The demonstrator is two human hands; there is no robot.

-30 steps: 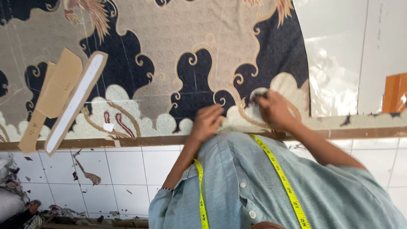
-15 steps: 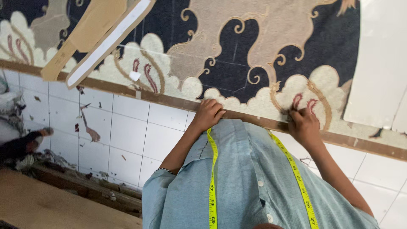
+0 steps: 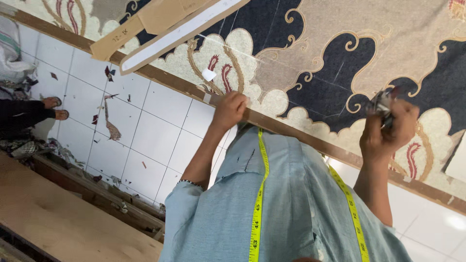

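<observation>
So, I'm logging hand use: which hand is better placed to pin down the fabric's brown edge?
Likely the left hand: it rests on the brown edge of the patterned fabric. The right hand is raised, clutching a small dark object.

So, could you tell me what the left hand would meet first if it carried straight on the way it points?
Probably the patterned cloth: the left hand already rests at its brown border, fingers pointing onto it.

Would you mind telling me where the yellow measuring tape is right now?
In the head view, the yellow measuring tape hangs in two strands down the blue shirt, lower centre, between the left hand and the right hand.
</observation>
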